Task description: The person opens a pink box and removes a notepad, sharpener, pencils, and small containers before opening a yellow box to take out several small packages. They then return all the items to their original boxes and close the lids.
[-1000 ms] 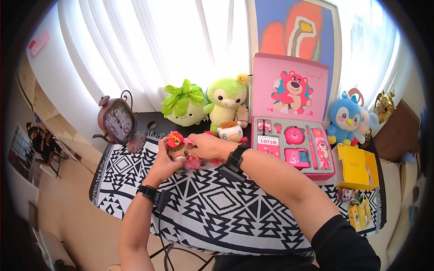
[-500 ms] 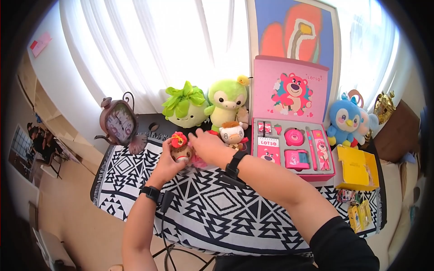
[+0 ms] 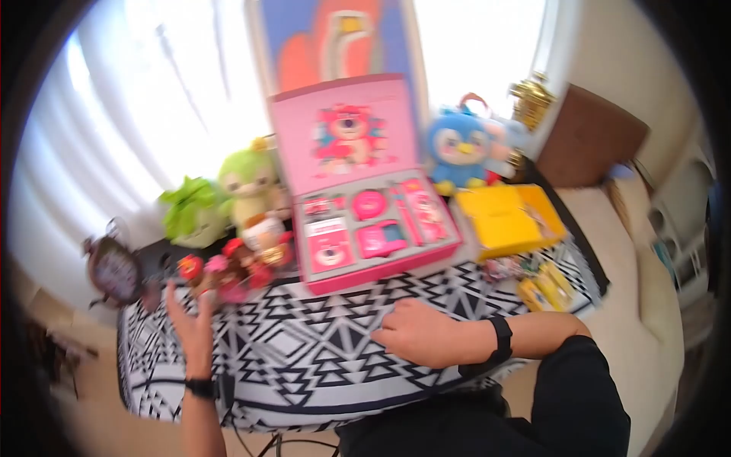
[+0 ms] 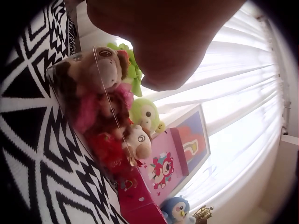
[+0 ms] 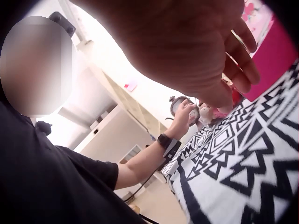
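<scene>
In the head view my left hand (image 3: 192, 329) is held up with its fingers spread, beside a small plush toy with a red flower (image 3: 190, 266) on its head. The left wrist view shows that toy's brown-and-cream face (image 4: 105, 72) close to the hand, behind a clear, thin-edged panel. Pink and red plush toys (image 3: 237, 266) stand to its right, near a white-and-brown plush (image 3: 266, 230). My right hand (image 3: 422, 333) hovers over the patterned cloth in front of the pink box, fingers loosely curled and holding nothing.
The pink gift box (image 3: 384, 270) stands with its lid up. Behind the small toys sit green plushes (image 3: 196, 213); a clock (image 3: 114, 268) stands far left. To the right are a blue penguin plush (image 3: 461, 152), a yellow box (image 3: 495, 221) and small yellow packets (image 3: 547, 288).
My left hand has let go of the flower-topped plush. My right hand has withdrawn from the toys toward the right and nearer my body. The head view has swung right and is blurred.
</scene>
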Demonstrator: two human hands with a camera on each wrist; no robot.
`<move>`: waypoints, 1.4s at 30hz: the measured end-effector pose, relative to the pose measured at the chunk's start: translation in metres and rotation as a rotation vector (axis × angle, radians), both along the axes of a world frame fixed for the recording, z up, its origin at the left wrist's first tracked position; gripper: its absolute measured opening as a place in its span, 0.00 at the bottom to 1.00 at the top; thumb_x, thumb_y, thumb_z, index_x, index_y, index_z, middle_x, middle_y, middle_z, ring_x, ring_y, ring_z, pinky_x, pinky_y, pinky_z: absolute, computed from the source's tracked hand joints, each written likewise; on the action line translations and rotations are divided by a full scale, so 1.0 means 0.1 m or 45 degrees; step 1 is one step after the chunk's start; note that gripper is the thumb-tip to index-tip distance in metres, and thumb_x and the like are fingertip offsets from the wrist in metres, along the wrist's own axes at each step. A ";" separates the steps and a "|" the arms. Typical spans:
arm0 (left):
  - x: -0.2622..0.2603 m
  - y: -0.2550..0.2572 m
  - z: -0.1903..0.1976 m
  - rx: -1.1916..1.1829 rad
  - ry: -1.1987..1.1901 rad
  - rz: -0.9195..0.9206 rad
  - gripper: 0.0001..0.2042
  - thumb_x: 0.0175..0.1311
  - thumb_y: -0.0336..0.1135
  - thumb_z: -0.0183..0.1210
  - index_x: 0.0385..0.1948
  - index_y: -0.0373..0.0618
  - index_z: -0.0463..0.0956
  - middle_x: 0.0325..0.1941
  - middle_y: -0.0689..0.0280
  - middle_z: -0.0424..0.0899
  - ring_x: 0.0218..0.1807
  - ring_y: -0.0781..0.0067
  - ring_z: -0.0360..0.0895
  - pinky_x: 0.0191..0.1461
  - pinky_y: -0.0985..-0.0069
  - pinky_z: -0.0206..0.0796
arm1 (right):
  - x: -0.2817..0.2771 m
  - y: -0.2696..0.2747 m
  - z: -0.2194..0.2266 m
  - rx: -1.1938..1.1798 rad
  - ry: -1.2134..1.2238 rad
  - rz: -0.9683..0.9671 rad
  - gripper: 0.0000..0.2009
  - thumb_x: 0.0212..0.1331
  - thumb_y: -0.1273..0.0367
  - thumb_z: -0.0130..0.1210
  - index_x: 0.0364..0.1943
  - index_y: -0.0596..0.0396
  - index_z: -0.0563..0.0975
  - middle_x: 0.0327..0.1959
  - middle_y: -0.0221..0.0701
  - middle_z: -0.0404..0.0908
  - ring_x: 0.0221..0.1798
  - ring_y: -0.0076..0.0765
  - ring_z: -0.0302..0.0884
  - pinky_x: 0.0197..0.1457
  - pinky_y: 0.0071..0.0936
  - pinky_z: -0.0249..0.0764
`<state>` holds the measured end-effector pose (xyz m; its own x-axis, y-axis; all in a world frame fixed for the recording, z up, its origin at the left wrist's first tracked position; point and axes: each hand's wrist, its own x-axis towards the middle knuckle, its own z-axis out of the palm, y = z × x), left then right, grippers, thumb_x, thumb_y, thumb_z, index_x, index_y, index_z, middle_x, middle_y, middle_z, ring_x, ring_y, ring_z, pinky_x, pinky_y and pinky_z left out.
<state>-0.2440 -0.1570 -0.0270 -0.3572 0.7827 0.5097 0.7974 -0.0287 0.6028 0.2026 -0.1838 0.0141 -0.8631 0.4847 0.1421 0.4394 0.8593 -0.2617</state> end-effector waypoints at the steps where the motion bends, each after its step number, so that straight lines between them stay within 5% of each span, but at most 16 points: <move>1: 0.16 -0.08 0.04 0.018 -0.092 -0.018 0.35 0.65 0.30 0.62 0.73 0.34 0.56 0.75 0.49 0.62 0.75 0.54 0.61 0.77 0.61 0.53 | 0.22 -0.16 -0.04 -0.113 -0.016 -0.078 0.07 0.55 0.70 0.60 0.36 0.57 0.77 0.32 0.37 0.77 0.41 0.47 0.78 0.45 0.43 0.73; 5: 0.98 -0.28 0.01 0.018 -0.024 -0.367 0.30 0.61 0.22 0.60 0.68 0.40 0.64 0.69 0.56 0.69 0.65 0.61 0.71 0.64 0.67 0.65 | 1.03 -0.69 -0.14 -0.183 0.149 -0.459 0.12 0.58 0.66 0.63 0.42 0.56 0.80 0.36 0.37 0.78 0.44 0.47 0.79 0.44 0.43 0.75; 11: 2.39 -0.23 0.21 -0.247 -0.091 -1.208 0.19 0.57 0.19 0.62 0.51 0.41 0.77 0.53 0.60 0.79 0.51 0.69 0.79 0.47 0.75 0.71 | 2.09 -1.04 -0.03 0.125 0.105 -1.221 0.16 0.54 0.66 0.67 0.46 0.56 0.81 0.43 0.39 0.79 0.49 0.50 0.77 0.52 0.43 0.76; 15: 3.36 -0.05 0.30 -0.295 0.055 -1.492 0.16 0.58 0.26 0.64 0.49 0.38 0.77 0.52 0.56 0.80 0.48 0.55 0.81 0.49 0.67 0.75 | 2.84 -1.00 -0.15 0.126 0.026 -1.588 0.22 0.54 0.65 0.67 0.53 0.57 0.79 0.53 0.42 0.78 0.57 0.52 0.75 0.60 0.43 0.74; 20: 4.54 0.21 0.29 0.010 0.405 -1.576 0.16 0.59 0.30 0.63 0.49 0.39 0.77 0.50 0.55 0.79 0.45 0.50 0.82 0.47 0.61 0.76 | 3.13 -0.96 -0.34 -0.234 -0.097 -1.615 0.40 0.48 0.59 0.73 0.66 0.60 0.70 0.59 0.46 0.74 0.62 0.53 0.73 0.65 0.42 0.72; 23: 4.80 0.28 0.23 -0.085 0.545 -1.572 0.15 0.60 0.31 0.63 0.48 0.40 0.78 0.49 0.57 0.79 0.43 0.52 0.82 0.45 0.60 0.77 | 3.19 -0.96 -0.34 -0.258 -0.005 -1.574 0.39 0.48 0.60 0.73 0.66 0.59 0.70 0.57 0.47 0.75 0.62 0.54 0.72 0.64 0.42 0.73; 29: 4.89 0.31 0.29 0.017 0.567 -1.426 0.14 0.59 0.32 0.64 0.45 0.40 0.78 0.47 0.56 0.79 0.45 0.52 0.80 0.44 0.60 0.76 | 3.56 -0.74 0.05 -0.009 0.266 -1.485 0.36 0.47 0.65 0.72 0.62 0.62 0.71 0.61 0.48 0.74 0.65 0.56 0.70 0.70 0.42 0.68; 31: 4.92 0.40 0.35 0.065 0.571 -1.295 0.15 0.58 0.33 0.65 0.46 0.39 0.79 0.48 0.52 0.78 0.46 0.50 0.80 0.46 0.58 0.75 | 3.73 -0.46 0.24 0.306 0.201 -1.226 0.31 0.47 0.68 0.71 0.57 0.60 0.72 0.59 0.45 0.74 0.63 0.56 0.71 0.69 0.43 0.68; 35: 4.89 0.61 0.31 0.131 0.726 -1.210 0.17 0.58 0.32 0.65 0.48 0.39 0.79 0.51 0.49 0.77 0.46 0.47 0.80 0.48 0.56 0.75 | 3.99 0.29 0.39 0.299 0.125 -1.091 0.25 0.47 0.72 0.69 0.51 0.57 0.73 0.51 0.41 0.76 0.59 0.53 0.72 0.63 0.44 0.71; 37: 4.88 0.65 0.29 -0.158 0.737 -1.193 0.17 0.57 0.33 0.68 0.47 0.37 0.79 0.55 0.49 0.78 0.49 0.47 0.80 0.53 0.59 0.74 | 4.04 0.62 0.36 0.145 -0.046 -1.048 0.23 0.44 0.73 0.69 0.48 0.56 0.76 0.51 0.41 0.78 0.60 0.52 0.72 0.63 0.41 0.72; 42: 4.80 0.75 0.24 -0.229 0.836 -1.317 0.14 0.56 0.29 0.65 0.45 0.38 0.79 0.52 0.51 0.79 0.49 0.47 0.81 0.52 0.58 0.74 | 3.89 0.96 0.33 -0.086 -0.270 -0.957 0.20 0.42 0.72 0.71 0.43 0.55 0.79 0.47 0.41 0.81 0.57 0.51 0.76 0.59 0.41 0.74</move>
